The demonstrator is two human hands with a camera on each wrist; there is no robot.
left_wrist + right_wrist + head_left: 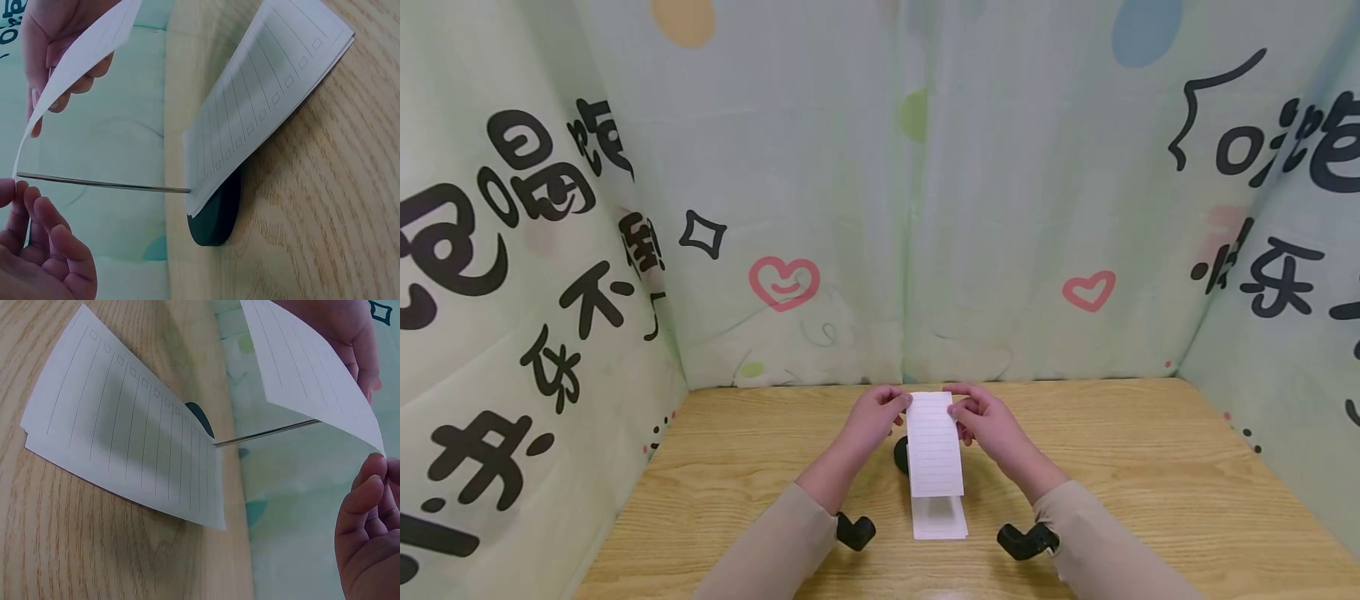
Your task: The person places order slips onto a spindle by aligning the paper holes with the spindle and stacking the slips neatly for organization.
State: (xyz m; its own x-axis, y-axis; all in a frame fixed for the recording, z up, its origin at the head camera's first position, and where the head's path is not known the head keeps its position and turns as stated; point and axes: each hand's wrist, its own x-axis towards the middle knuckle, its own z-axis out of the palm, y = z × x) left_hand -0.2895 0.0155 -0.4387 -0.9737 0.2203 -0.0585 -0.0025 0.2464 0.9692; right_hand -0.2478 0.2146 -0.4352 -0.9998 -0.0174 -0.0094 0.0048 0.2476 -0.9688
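Observation:
A lined white paper sheet (pixel 935 446) is held up by its far end between both hands. My left hand (pixel 877 417) pinches its left corner, and my right hand (pixel 987 423) pinches the right one. Beneath the sheet stands a bill spike with a black round base (pixel 217 215) and a thin metal rod (pixel 103 182). Lined sheets with small checkboxes (pixel 134 419) sit low on the rod, tilted toward the table at their near end. The rod's top meets the held sheet's underside; whether it has pierced it I cannot tell.
The wooden table (pixel 760 450) carries the spike near its middle. Printed curtains (pixel 1000 208) close off the back and both sides. A black wrist mount (pixel 855 532) sits at the left cuff, another black mount (pixel 1026 542) at the right.

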